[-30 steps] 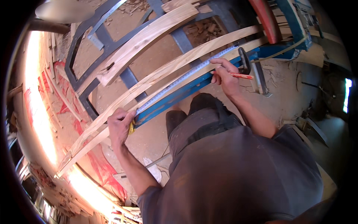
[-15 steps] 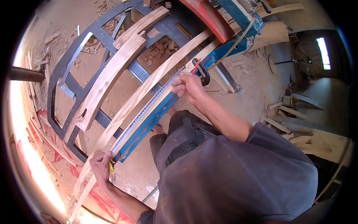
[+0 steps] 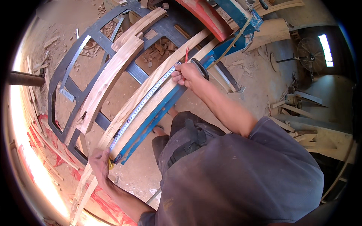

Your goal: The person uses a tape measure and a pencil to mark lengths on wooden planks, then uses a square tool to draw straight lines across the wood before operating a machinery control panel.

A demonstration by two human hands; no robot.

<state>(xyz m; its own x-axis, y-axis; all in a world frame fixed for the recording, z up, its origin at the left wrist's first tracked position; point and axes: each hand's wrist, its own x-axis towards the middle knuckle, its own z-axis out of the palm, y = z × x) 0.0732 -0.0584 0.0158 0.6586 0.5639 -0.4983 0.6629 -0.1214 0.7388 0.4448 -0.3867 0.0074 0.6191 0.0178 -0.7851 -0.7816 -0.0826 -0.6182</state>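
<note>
My left hand [image 3: 99, 162] is closed around a yellow tape measure case [image 3: 111, 164] at the lower left end of the strips. From it the pulled-out white blade [image 3: 142, 102] runs up to my right hand [image 3: 186, 74], whose fingers pinch its far end. A red pencil [image 3: 187, 55] also sticks up from the right hand. The blade lies along the near edge of a long curved wooden strip [image 3: 160, 76]. Closer to me, a second pale strip [image 3: 163, 97] rests on a blue metal beam [image 3: 140, 135]. A black clamp [image 3: 200, 68] stands just beyond the right hand.
A dark metal frame [image 3: 85, 96] with cut-outs carries thick curved timbers [image 3: 109, 79] and a metal square [image 3: 75, 62]. Offcuts lie inside and around it. A red curved piece [image 3: 205, 17] sits at the far end. A fan [image 3: 311, 54] and scrap wood [image 3: 298, 109] are at right.
The tape blade has shifted left, from the near strip to the edge of the farther curved strip. My right hand moved slightly left with it, and the pencil now points more upright.
</note>
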